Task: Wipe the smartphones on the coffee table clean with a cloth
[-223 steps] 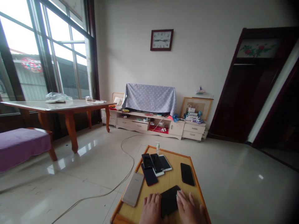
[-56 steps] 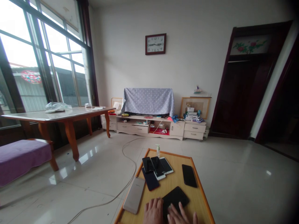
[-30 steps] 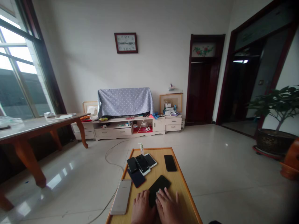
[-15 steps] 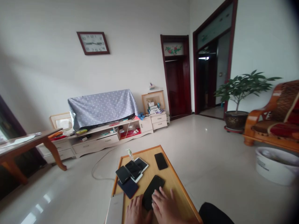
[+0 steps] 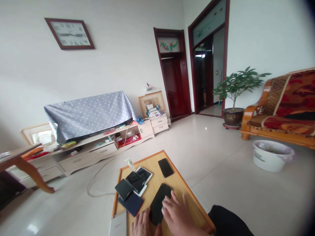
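Observation:
A large dark phone or small tablet (image 5: 157, 205) lies slantwise on a wooden-topped small table (image 5: 157, 164), screen side dark. My left hand (image 5: 142, 224) rests flat along its lower left edge, with the thumb near its bottom end. Over its right side is my right hand (image 5: 176, 211), fingers spread and the fingertips touching or just above the surface. A small pale spot shows at those fingertips; I cannot make out what it is. Farther up lies a smaller black phone (image 5: 165, 167). To the left several devices overlap, among them a black one (image 5: 135, 181) and a dark blue one (image 5: 131, 202).
A pump bottle (image 5: 130, 164) stands at the table's far left corner, and a silver device (image 5: 118, 224) lies at the near left. Beyond are a low cabinet (image 5: 100, 151), a white tub (image 5: 268, 160), a potted plant (image 5: 232, 116) and a wooden sofa (image 5: 248, 119).
My view has turned to the right, so the room appears shifted left. Both hands stay at the dark device; the fingers of my right hand are slightly more spread.

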Demonstrator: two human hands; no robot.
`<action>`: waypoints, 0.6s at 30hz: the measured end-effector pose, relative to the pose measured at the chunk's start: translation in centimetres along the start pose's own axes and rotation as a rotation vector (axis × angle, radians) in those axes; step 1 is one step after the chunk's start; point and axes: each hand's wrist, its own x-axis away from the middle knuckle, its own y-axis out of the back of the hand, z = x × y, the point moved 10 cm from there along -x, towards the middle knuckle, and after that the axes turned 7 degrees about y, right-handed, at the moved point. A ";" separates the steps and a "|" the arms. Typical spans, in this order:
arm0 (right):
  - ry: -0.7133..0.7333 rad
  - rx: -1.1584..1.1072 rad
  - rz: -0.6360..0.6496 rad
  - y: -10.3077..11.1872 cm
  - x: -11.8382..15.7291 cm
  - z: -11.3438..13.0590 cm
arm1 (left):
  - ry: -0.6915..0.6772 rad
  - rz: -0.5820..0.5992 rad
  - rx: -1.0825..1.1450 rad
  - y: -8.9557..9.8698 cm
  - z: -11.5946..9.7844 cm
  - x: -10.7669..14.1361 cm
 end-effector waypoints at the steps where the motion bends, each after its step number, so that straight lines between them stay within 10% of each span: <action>1: -0.018 0.023 -0.015 0.1 -0.4 -0.2 | -0.003 -0.006 0.001 0.3 -0.3 0.1; 11: 0.185 -0.074 0.150 -2.4 0.0 6.1 | 0.014 0.089 0.029 0.6 -0.3 0.4; 18: -0.071 0.123 0.087 0.5 -3.0 0.1 | 0.025 0.043 0.013 2.3 -1.5 0.6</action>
